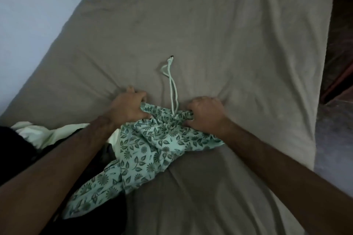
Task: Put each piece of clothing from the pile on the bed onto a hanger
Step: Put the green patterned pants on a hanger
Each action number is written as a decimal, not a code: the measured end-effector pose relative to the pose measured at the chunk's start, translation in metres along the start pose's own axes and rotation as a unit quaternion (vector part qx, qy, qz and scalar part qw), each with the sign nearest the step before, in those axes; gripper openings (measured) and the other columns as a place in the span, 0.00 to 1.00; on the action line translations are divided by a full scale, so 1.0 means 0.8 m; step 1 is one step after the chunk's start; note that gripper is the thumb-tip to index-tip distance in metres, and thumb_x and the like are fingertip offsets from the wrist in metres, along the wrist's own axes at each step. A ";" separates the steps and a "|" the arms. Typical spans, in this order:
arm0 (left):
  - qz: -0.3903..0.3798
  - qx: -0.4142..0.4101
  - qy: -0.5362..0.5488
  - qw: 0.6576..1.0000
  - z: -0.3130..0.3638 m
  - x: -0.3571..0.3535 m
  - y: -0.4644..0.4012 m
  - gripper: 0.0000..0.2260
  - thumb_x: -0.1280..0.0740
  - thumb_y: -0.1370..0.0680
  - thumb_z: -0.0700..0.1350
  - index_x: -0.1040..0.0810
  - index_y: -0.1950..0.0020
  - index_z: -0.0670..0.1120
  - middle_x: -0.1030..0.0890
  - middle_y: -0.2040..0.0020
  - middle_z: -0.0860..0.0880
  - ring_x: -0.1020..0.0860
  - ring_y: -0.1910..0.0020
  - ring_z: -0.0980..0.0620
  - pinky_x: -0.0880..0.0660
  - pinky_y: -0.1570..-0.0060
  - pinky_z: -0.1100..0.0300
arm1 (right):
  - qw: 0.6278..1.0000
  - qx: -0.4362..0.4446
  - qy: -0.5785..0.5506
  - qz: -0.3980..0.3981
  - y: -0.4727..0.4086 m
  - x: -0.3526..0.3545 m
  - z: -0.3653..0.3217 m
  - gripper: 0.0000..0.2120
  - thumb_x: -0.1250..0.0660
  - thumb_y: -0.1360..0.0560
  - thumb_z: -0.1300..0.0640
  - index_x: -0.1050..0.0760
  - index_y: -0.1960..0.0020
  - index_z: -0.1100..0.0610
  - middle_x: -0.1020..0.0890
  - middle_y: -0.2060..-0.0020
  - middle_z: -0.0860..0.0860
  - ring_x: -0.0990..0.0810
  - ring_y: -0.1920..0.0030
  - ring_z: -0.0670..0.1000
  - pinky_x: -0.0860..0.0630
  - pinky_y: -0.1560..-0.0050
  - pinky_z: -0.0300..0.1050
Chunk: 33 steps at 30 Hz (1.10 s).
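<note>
Gripped at both ends of its gathered waistband, the leaf-print trousers (152,145) lie bunched on the near middle of the bed (229,34). Going from left to right: at the near left a pale green garment (47,133) and something dark beside it sit heaped, seemingly the rest of the pile. Next, the left hand (127,107) has its fingers curled round the left end of the waistband, knuckles up, wrist bent slightly, forearm reaching in from the near left. Between the 2 hands the drawstring (172,84) trails away over the sheet toward the far side, its knotted end lying loose. Then the right hand (206,113) clamps the right end of the band the same way, fist pressed down into the sheet. Both hands hold the top edge, probably to pull the waistband straight and flat so that the trousers can go onto a hanger. No hanger is visible. The legs trail toward the near left, crumpled.
</note>
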<state>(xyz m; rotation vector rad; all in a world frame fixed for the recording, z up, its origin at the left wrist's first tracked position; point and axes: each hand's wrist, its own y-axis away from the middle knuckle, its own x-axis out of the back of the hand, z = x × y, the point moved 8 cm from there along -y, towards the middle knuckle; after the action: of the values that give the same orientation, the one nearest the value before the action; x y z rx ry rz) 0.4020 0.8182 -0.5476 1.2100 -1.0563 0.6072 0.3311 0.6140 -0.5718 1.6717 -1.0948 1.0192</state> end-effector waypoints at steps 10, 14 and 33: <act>0.251 -0.122 0.048 0.959 0.002 0.062 0.110 0.14 0.29 0.27 0.47 0.36 0.58 0.53 0.26 0.64 0.54 0.27 0.65 0.52 0.33 0.69 0.55 | 0.997 -0.039 -0.046 0.039 0.126 0.064 -0.055 0.15 0.27 0.25 0.46 0.25 0.44 0.52 0.20 0.55 0.47 0.19 0.50 0.52 0.28 0.55 0.43; 0.390 -0.195 0.102 0.894 0.012 0.191 0.277 0.12 0.31 0.29 0.39 0.32 0.55 0.52 0.24 0.63 0.52 0.24 0.62 0.44 0.28 0.64 0.50 | 0.967 -0.070 -0.203 0.139 0.256 0.175 -0.096 0.13 0.20 0.32 0.48 0.18 0.55 0.53 0.14 0.59 0.48 0.16 0.57 0.49 0.22 0.54 0.46; 0.690 -0.341 0.022 0.638 0.033 0.671 0.917 0.07 0.33 0.20 0.43 0.28 0.55 0.45 0.26 0.55 0.47 0.28 0.62 0.54 0.34 0.66 0.63 | 0.753 0.109 -0.271 0.589 0.787 0.745 -0.439 0.13 0.22 0.30 0.57 0.24 0.50 0.55 0.16 0.65 0.48 0.20 0.70 0.44 0.23 0.69 0.36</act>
<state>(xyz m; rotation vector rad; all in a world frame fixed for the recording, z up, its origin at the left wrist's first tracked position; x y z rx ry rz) -0.0005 0.9253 0.2611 -0.5247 -1.8572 1.1874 -0.1573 0.6560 0.2251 1.3661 -2.6995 1.4508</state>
